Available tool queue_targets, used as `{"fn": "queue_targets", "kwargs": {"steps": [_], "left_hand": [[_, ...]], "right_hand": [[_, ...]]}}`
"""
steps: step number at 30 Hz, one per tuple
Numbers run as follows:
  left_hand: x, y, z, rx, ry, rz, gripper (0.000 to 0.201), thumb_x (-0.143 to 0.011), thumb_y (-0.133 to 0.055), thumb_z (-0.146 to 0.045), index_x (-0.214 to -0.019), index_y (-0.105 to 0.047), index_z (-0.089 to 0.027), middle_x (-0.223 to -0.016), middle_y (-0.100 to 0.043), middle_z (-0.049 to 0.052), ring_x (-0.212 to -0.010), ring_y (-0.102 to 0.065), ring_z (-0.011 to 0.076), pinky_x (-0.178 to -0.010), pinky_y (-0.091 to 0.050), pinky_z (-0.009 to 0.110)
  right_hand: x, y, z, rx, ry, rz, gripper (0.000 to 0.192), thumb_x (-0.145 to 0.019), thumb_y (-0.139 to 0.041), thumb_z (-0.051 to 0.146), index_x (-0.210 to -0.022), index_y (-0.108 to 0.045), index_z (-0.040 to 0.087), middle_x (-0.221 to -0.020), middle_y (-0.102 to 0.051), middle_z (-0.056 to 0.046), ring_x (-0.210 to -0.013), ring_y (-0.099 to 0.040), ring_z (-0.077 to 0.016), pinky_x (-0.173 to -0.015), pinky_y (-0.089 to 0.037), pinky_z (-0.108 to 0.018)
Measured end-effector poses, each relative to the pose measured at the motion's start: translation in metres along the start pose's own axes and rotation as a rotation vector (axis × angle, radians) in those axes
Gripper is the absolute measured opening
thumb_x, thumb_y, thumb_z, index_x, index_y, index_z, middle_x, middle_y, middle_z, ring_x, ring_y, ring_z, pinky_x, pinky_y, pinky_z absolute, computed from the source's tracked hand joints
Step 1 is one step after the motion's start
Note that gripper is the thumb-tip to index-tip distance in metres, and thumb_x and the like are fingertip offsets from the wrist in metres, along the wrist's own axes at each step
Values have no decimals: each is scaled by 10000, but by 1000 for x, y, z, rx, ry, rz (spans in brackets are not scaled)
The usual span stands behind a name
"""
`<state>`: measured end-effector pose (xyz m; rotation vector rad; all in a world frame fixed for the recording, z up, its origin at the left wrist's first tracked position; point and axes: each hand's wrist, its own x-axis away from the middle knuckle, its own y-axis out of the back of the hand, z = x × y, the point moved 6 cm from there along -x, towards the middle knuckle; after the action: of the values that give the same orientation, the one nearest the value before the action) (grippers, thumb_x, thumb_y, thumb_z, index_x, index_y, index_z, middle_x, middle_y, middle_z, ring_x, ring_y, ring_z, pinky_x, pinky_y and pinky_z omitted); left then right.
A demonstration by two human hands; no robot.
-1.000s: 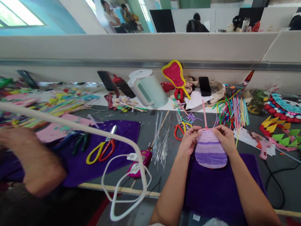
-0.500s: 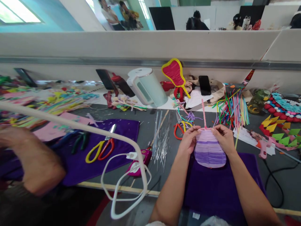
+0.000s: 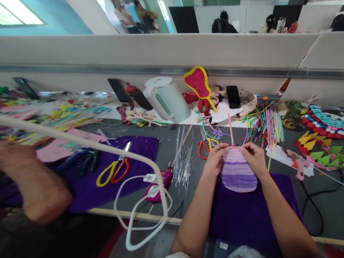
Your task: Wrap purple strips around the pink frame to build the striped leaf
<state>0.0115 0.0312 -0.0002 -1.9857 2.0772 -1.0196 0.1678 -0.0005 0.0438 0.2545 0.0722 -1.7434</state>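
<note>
Both my hands hold a purple pipe-cleaner fan piece [image 3: 238, 172], striped from pale lilac at the top to darker violet lower down. My left hand [image 3: 215, 161] pinches its upper left edge and my right hand [image 3: 254, 159] pinches its upper right edge. A pink pipe-cleaner stem [image 3: 230, 130] sticks up from the top between my fingers. The piece hangs just above a dark purple cloth [image 3: 249, 215] at the table's near edge.
Metal wires [image 3: 184, 157] and red-handled scissors [image 3: 204, 148] lie left of my hands, loose coloured pipe cleaners [image 3: 264, 123] to the right. A pale green kettle [image 3: 166, 98] and a red-and-yellow fan [image 3: 199, 82] stand behind. Another person's arm [image 3: 34, 182] is at far left, by yellow-red scissors [image 3: 113, 172].
The view has drifted slightly; my hands keep the same grip on the purple piece. The other person's arm at the left has barely moved.
</note>
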Motion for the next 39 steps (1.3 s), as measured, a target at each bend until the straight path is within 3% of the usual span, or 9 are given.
{"fn": "queue_targets", "kwargs": {"steps": [10, 31, 34, 39], "left_hand": [[-7, 4, 14, 169, 158, 2, 383, -545, -689, -48, -915, -641, -133, -760, -718, 35, -648, -642, 128, -636, -488, 227], [-7, 2, 6, 144, 62, 66, 336, -557, -700, -108, -887, -643, -131, -715, -709, 31, -568, -614, 116, -538, -446, 207], [-7, 1, 6, 115, 42, 51, 358, -545, -743, -108, -885, -636, -135, -753, -723, 49, -613, -637, 128, -571, -467, 217], [-4, 0, 5, 37, 13, -1, 359, -509, -712, -81, -854, -636, -150, -724, -712, 15, -517, -582, 94, -483, -396, 191]], "right_hand": [[-4, 1, -8, -52, -8, 17, 200, -779, -640, 369, -722, -626, 178, -649, -582, 9, -597, -488, -117, -571, -385, -245], [-8, 5, -22, -150, -131, -10, 261, -713, -681, 432, -709, -634, 175, -608, -571, 16, -547, -451, -106, -522, -352, -241], [-8, 5, -22, -139, -129, -8, 265, -714, -678, 436, -704, -634, 176, -597, -564, 17, -541, -446, -107, -516, -351, -242], [-8, 4, -21, -127, -113, -10, 251, -721, -674, 424, -715, -634, 176, -607, -569, 20, -543, -455, -105, -518, -359, -238]]}}
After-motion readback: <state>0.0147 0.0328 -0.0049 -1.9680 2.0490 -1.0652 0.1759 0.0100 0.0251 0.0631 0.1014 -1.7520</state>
